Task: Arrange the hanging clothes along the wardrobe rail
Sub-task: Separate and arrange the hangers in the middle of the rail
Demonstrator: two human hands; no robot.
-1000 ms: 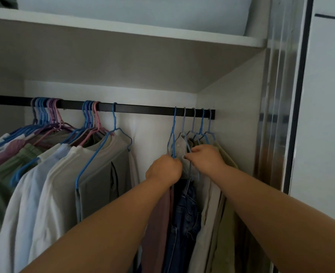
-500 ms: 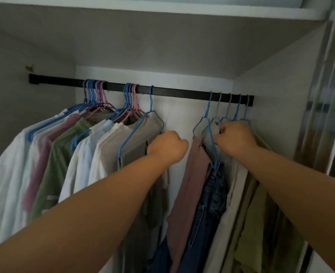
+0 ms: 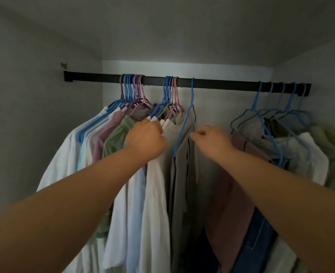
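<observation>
In the head view, the rail (image 3: 212, 83) is seen running from 9 to 3 o'clock across the wardrobe, with a grey garment (image 3: 182, 164) hung alone on a blue hanger (image 3: 190, 113) between two bunches of clothes. The left hand (image 3: 146, 139) is closed at the shoulders of the left bunch (image 3: 103, 138), though what it grips cannot be told, while the right hand (image 3: 212, 140), nearer the grey garment, is pinched narrowly at its edge. From that pinch the garment lies at 9 o'clock, and the right bunch (image 3: 280, 131) is left well apart at 3 o'clock.

rail (image 3: 212, 83) across the back, big bunch of shirts (image 3: 107, 146) hanging left, smaller bunch of clothes (image 3: 292, 146) far right, one lone hanger (image 3: 191, 107) between, nearer the left bunch
</observation>
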